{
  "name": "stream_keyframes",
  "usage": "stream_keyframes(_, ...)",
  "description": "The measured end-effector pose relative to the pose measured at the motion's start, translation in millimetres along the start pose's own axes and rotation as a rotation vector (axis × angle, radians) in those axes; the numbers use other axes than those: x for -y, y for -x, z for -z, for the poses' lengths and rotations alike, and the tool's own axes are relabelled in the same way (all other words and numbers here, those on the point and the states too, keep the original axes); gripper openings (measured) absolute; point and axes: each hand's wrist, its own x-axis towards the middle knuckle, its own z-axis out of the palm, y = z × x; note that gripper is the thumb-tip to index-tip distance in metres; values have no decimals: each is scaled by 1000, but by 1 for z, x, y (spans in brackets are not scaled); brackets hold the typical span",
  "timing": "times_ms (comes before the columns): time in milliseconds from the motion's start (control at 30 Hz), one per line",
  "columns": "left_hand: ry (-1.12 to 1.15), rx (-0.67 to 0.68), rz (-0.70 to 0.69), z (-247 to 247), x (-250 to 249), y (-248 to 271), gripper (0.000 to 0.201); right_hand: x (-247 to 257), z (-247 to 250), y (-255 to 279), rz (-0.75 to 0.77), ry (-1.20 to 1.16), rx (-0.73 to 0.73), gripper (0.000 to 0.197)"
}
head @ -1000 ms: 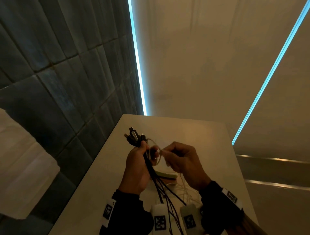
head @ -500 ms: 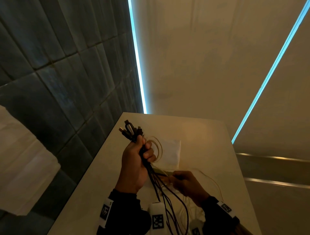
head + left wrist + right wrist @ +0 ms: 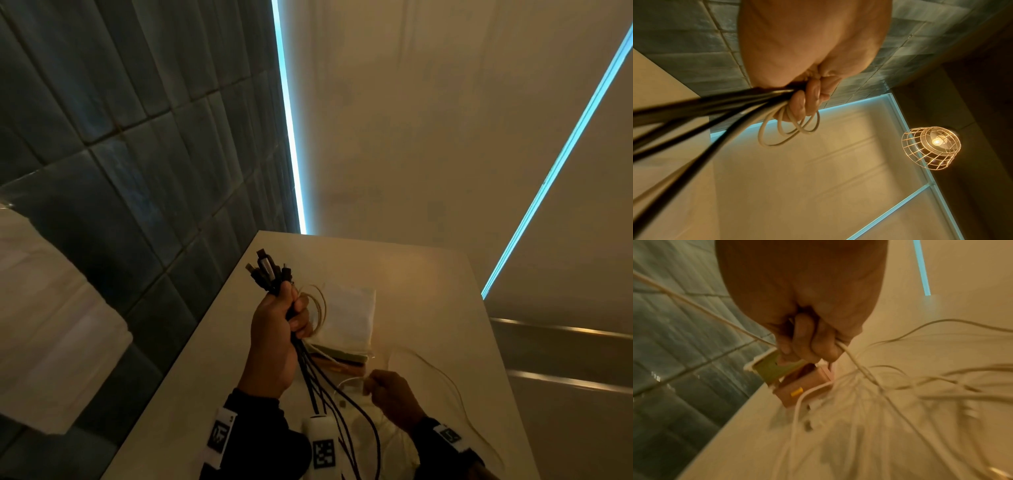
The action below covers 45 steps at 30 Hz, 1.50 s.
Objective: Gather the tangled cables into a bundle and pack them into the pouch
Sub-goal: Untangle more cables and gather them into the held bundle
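Observation:
My left hand [image 3: 274, 329] is raised over the table and grips a bundle of black cables [image 3: 269, 274], plugs pointing up, the leads hanging down toward my body. Small loops of white cable [image 3: 317, 305] [image 3: 789, 129] are caught in the same hand [image 3: 807, 78]. Lower and nearer me, my right hand [image 3: 387, 390] [image 3: 807, 331] pinches a thin white cable [image 3: 349, 382] [image 3: 846, 350] that trails in loose tangles [image 3: 900, 386] over the table. A pale cloth pouch [image 3: 349, 315] lies flat behind the left hand.
Under the pouch sit a green-and-white flat piece [image 3: 342, 356] [image 3: 770, 368] and a pinkish box [image 3: 803, 386]. The beige table [image 3: 428, 281] meets a dark tiled wall [image 3: 137, 171] on the left. A wire-caged lamp [image 3: 931, 146] hangs overhead.
My right hand has dropped from beside the left hand down to the table near me and picked up a white cable. The left hand rose slightly with the black bundle.

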Motion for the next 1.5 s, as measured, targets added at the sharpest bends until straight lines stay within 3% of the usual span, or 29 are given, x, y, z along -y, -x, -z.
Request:
stream_keyframes(100, -34, -38, 21, -1, 1, -2, 31, 48, 23, -1, -26, -230, -157, 21)
stream_keyframes(233, -36, -85, 86, -6, 4, -4, 29, 129, 61, 16, 203, -622, -155, 19)
stream_keyframes(333, -16, -106, 134, -12, 8, -5, 27, 171, 69, 34, 424, -649, -99, 17)
stream_keyframes(433, -49, -82, 137, -13, 7, -5, 30, 191, 67, 50, 535, -599, 24, 14)
stream_keyframes(600, 174, -13, 151, -16, 0, -5, 29, 176, 55, 52, 406, -621, 195, 12)
stream_keyframes(767, 198, 4, 104, -14, 3, -7, 28, 134, 40, 38, 274, -597, 187, 18)
stream_keyframes(900, 199, 7, 70, -8, 1, -10, 27, 91, 24, 23, 271, -388, 104, 28)
stream_keyframes(1200, 124, 1, 49, -3, -2, -9, 29, 54, -1, 6, 197, -400, 91, 29)
stream_keyframes(1333, 90, -15, 35, 0, -3, -9, 29, 12, -9, -4, 110, -172, 69, 27)
stream_keyframes(1433, 51, -66, 55, 1, 1, -9, 29, 23, 1, -15, 34, -119, -16, 29)
stream_keyframes(1500, 34, -95, 59, 0, 2, -9, 29, 54, 18, -18, -15, -232, -146, 24)
